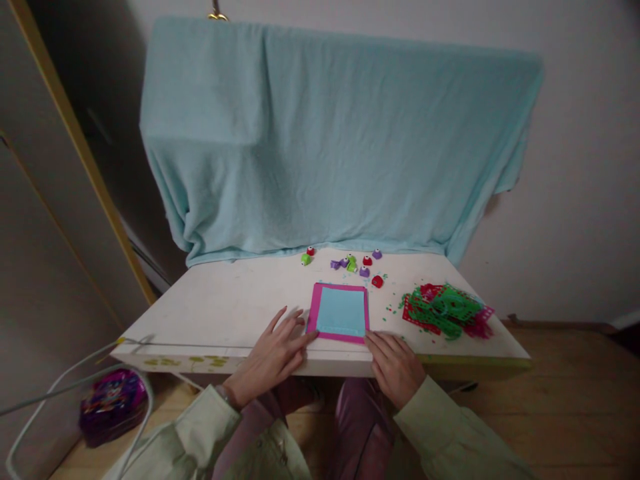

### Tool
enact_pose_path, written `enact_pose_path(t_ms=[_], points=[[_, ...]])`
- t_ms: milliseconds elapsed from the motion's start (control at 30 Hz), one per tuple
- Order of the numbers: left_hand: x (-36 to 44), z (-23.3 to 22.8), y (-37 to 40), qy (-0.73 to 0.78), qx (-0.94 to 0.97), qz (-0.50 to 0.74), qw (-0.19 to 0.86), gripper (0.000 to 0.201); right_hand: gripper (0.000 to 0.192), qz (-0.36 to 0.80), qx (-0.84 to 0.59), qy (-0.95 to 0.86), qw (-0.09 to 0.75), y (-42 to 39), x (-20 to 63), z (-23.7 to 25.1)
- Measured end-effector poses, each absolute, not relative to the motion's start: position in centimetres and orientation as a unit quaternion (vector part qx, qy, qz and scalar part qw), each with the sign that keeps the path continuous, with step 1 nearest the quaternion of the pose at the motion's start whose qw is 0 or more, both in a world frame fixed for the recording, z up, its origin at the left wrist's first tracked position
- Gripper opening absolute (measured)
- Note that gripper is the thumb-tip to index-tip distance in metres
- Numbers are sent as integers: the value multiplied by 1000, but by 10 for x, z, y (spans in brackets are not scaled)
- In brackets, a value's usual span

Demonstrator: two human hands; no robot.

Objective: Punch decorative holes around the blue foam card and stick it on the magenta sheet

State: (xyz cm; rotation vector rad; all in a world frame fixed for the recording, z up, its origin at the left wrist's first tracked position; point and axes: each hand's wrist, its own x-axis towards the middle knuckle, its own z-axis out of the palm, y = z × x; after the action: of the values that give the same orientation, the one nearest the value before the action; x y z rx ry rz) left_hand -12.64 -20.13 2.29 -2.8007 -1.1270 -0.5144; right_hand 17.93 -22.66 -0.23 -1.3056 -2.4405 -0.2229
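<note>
Seen from the head camera, a person sits at a low white table (225, 300) with both hands at the near edge of a pink card (314, 313) that has a light blue sheet (342, 311) lying on top of it. The pair lies flat near the table's front edge, at the middle. The left hand (277, 353) lies palm down with its fingers spread, at seven o'clock from the card, fingertips touching the card's near left corner. The right hand (395, 363) rests at five o'clock, fingers close together and slightly bent, tips at the near right corner. Neither hand pinches or lifts anything. By the look of it, the step in hand is steadying or squaring the blue sheet on its pink backing. Any further handling of the thin sheets would call for a light touch at the edges, so the top layer does not slide. At twelve o'clock from the card sits a scatter of small coloured punches (350, 263). At three o'clock lies a heap of green and red plastic stencils (445, 310), with paper scraps (390, 310) between heap and card. A pale blue cloth (330, 140) hangs behind the table. A purple bag (113, 403) lies on the floor at eight o'clock.
</note>
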Motion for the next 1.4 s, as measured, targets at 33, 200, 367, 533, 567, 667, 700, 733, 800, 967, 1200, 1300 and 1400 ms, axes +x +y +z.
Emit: enact_pose_path(t_ms=[33,200,367,533,567,667,700,733,800,967,1200,1300,1400], points=[[-126,22,-201,-368,-913,-171,40,54,42,-77,-465,-863,183,-227,180,-3],[-127,17,-201,-371,-910,-177,47,52,42,-76,-469,-860,186,-227,180,-6],[-131,19,-201,-368,-908,-191,53,43,42,-79,-472,-859,185,-227,179,-6],[-107,30,-209,-375,-893,-240,64,39,43,-77,-465,-861,190,-227,179,-8],[-97,33,-211,-368,-896,-239,62,41,43,-75,-466,-861,189,-227,179,-8],[-67,36,-214,-345,-913,-212,48,45,42,-77,-471,-860,181,-227,179,-10],[-60,36,-214,-338,-917,-206,43,44,42,-80,-474,-858,180,-227,179,-10],[-54,36,-213,-332,-920,-204,40,42,41,-84,-476,-857,178,-227,179,-10],[-51,33,-209,-329,-921,-206,36,39,42,-90,-477,-857,176,-227,178,-10],[-63,32,-204,-348,-915,-203,34,36,42,-83,-473,-859,177,-228,177,-8],[-92,38,-200,-346,-917,-187,58,38,41,-86,-469,-861,178,-227,179,-4],[-109,38,-199,-348,-918,-178,67,42,40,-92,-467,-862,171,-227,178,-1],[-123,38,-200,-358,-917,-163,65,46,38,-100,-464,-863,171,-227,178,3]])
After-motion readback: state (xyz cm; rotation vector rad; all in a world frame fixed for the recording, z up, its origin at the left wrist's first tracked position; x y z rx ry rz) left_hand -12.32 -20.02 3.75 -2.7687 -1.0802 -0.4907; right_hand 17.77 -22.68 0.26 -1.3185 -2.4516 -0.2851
